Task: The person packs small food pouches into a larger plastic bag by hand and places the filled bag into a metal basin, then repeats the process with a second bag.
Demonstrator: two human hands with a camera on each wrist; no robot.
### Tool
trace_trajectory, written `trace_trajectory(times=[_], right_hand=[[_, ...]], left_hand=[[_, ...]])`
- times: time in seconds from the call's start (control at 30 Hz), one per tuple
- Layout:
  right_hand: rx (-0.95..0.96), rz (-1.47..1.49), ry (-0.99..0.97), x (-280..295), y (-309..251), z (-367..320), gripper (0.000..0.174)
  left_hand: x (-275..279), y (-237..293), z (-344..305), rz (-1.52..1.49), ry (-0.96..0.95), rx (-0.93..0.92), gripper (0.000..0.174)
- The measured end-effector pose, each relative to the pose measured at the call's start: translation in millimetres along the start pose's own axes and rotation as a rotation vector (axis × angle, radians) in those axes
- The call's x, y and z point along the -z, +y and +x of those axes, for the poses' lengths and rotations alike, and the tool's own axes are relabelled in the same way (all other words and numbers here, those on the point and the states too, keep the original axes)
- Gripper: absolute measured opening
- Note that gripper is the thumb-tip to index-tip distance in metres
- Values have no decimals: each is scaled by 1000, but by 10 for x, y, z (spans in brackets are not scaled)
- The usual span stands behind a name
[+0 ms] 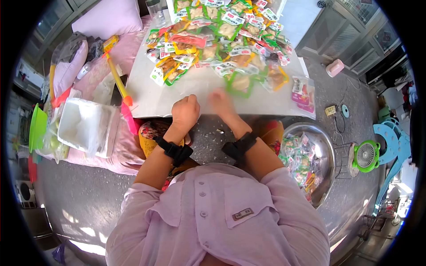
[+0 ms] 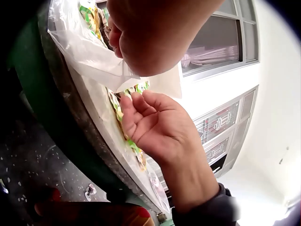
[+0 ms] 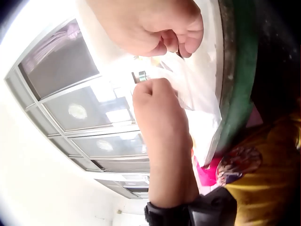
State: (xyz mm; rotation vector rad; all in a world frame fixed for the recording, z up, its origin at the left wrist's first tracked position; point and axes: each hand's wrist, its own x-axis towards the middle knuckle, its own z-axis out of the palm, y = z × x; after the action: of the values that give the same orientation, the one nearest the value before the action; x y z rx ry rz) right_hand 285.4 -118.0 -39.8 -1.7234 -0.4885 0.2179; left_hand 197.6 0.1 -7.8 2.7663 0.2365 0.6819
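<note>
My left hand (image 1: 185,111) is curled into a fist at the near edge of the white table (image 1: 177,95). Its wrist view shows this left hand (image 2: 150,37) gripping a clear plastic bag (image 2: 89,56) that hangs over the table edge. My right hand (image 1: 222,103) is blurred just to the right of it. Seen from the left wrist, the right hand (image 2: 150,122) has its palm showing and fingers loosely bent beside the bag, with nothing visible in it. A pile of colourful snack packets (image 1: 222,40) covers the far half of the table.
A metal bowl (image 1: 330,155) holding more packets sits on the floor at my right, with a green fan (image 1: 366,155) beyond it. A white box in plastic (image 1: 84,124) and a yellow stick (image 1: 116,75) lie on the pink bedding to my left.
</note>
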Motion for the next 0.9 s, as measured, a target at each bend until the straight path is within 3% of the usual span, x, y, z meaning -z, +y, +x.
trace_trajectory(times=[0.03, 0.1, 0.17, 0.27, 0.37, 0.63, 0.7, 0.77, 0.9], right_hand=[[237, -248, 54, 104, 110, 128, 25], [481, -555, 317, 402, -26, 301, 27], [581, -664, 422, 717, -89, 520, 30], [400, -991, 367, 1009, 39, 833, 33], [142, -1102, 149, 1090, 79, 920, 39], [12, -1132, 78, 1168, 164, 850, 48], [-1, -985, 62, 1185, 136, 740, 46], [45, -683, 54, 1212, 175, 656, 41], [-42, -151, 19, 1155, 2, 389, 24]], left_hand=[[-95, -32, -15, 14, -47, 6, 7], [-231, -48, -52, 7, -119, 47, 8], [-320, 22, -94, -36, -169, 120, 9], [-351, 85, -81, -52, -206, 145, 11], [-327, 127, -72, -36, -242, 140, 12], [-303, 145, -91, -32, -217, 118, 15], [-295, 150, -84, -29, -223, 124, 15], [-286, 161, -83, -32, -229, 132, 15], [-308, 146, -91, -54, -209, 132, 15]])
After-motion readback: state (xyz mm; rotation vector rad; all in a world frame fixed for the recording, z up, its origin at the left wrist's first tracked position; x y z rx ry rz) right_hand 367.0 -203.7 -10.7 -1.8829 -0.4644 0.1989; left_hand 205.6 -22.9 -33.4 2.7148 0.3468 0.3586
